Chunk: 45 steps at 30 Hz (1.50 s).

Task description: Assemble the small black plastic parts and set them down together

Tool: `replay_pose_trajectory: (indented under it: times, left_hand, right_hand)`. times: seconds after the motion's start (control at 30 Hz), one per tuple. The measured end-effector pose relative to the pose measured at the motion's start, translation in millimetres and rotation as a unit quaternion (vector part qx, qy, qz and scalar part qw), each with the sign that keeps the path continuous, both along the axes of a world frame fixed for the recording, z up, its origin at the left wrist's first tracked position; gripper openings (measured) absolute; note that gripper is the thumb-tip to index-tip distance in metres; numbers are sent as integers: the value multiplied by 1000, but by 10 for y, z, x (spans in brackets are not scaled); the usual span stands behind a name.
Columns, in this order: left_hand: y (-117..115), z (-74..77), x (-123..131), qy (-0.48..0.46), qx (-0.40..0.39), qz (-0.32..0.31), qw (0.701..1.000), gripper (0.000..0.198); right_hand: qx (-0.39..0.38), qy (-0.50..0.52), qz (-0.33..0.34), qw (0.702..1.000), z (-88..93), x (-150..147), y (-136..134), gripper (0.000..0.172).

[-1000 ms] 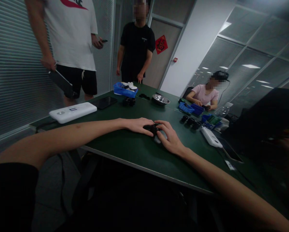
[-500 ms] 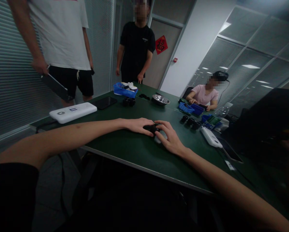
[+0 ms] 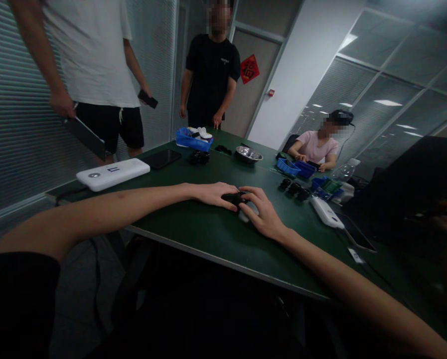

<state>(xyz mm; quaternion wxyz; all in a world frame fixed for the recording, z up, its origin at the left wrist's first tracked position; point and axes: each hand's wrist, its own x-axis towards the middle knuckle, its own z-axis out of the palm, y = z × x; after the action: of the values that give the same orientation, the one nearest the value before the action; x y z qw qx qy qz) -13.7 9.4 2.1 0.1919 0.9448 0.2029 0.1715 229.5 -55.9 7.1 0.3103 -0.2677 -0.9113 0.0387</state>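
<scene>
My left hand (image 3: pixel 216 193) rests low over the green table, its thumb and fingers closed about the left side of a small glossy black object (image 3: pixel 235 198). From the other side my right hand (image 3: pixel 262 214) grips the same object, fingers curled over its top and right edge. Below my right palm, a whitish rounded thing (image 3: pixel 244 216) shows in part; whether it is joined to the black object I cannot tell. My fingers hide much of both.
Left on the table (image 3: pixel 204 234) lie a white power bank (image 3: pixel 113 173) and a black phone (image 3: pixel 165 159). Beyond stand a blue basket (image 3: pixel 194 141), a metal bowl (image 3: pixel 248 155) and several black round objects (image 3: pixel 294 188). Another white power bank (image 3: pixel 326 212) lies right. Several people are around.
My hands and the black object look the same. The standing person in the white shirt has raised one hand, bringing a dark phone-like thing into sight.
</scene>
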Motion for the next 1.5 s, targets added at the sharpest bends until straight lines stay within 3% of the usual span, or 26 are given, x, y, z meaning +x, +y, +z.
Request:
replay_pose_trajectory:
  times: [0.43,0.7,1.5]
  left_hand:
    - [10,-15,-7,-6,4,-2,1000,56]
    - [4,-2,-2,19,1,15,1000,59]
    - [-15,14,-6,4,-16,12,1000,57]
  right_hand:
    - [14,-5,0,1000,-3,-7,-2,18]
    - [-4,-4,39,999,-17,0,27,21]
    - [3,-5,31,999,-45,-3,53,29]
